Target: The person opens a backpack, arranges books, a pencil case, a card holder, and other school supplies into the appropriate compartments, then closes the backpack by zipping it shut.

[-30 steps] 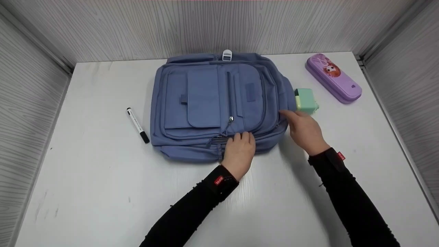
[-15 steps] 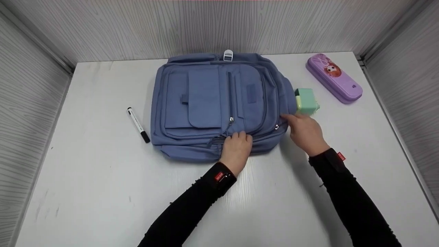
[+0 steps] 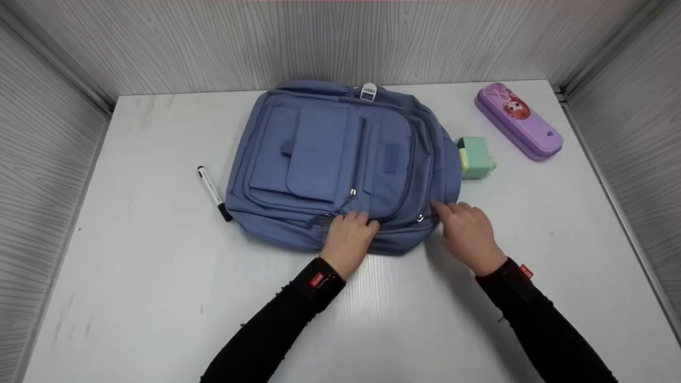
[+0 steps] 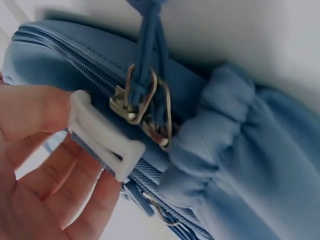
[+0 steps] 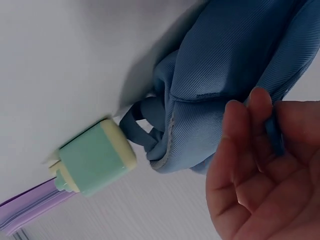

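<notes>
A blue backpack (image 3: 324, 149) lies on its back, pocket side up, its top toward the right in the head view. My left hand (image 3: 349, 239) grips its near side; in the left wrist view its thumb and fingers hold a white plastic buckle (image 4: 102, 135). Close to that hand are metal zipper pulls (image 4: 132, 102) with blue cords. My right hand (image 3: 471, 236) is at the near top corner, by a silver zipper slider (image 3: 420, 218). Between thumb and fingers it pinches a blue zipper cord (image 5: 273, 132), mostly hidden by the hand.
A black-and-white marker (image 3: 213, 191) lies beside the bag's left end. At its right end sits a small green and yellow box-like object (image 3: 475, 158), with a purple pencil case (image 3: 518, 121) beyond. Panelled walls (image 3: 340, 42) border the white table (image 3: 159, 298).
The backpack has turned slightly and its right part has shifted toward me. My left hand has moved left and a little nearer, still gripping; my right hand has come nearer with the zipper cord.
</notes>
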A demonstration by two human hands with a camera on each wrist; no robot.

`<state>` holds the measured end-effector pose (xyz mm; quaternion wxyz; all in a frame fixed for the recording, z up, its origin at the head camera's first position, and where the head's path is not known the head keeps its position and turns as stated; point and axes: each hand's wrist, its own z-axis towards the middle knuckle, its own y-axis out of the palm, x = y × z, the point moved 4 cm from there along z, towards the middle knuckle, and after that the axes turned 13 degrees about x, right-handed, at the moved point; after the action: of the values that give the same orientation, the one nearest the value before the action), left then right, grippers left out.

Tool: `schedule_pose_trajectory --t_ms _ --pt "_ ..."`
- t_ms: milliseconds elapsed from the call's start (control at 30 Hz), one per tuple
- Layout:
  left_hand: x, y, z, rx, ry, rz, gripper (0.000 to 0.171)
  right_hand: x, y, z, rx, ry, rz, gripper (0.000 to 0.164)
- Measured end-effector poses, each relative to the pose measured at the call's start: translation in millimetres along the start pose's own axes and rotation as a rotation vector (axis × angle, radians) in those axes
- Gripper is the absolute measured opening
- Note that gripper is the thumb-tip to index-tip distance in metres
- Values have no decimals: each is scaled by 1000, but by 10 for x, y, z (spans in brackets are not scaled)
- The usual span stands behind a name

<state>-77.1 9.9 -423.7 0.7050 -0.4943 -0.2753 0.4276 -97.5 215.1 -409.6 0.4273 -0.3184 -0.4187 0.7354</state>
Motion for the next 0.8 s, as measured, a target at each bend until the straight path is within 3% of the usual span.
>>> schedule_pose_trajectory --t_ms 100,267,533,800 --pt "-72 -11 -54 76 13 -28 19 -125 -26 -81 4 -44 -30 31" --pt "-205 -27 -149 121 30 -62 20 -322 -55 -168 9 -130 -72 30" --pt "-463 -55 -280 235 62 -114 17 -634 -101 -223 44 -261 -89 8" --pt "-782 -51 -355 220 48 -143 22 -1033 -84 -196 55 -345 -113 21"
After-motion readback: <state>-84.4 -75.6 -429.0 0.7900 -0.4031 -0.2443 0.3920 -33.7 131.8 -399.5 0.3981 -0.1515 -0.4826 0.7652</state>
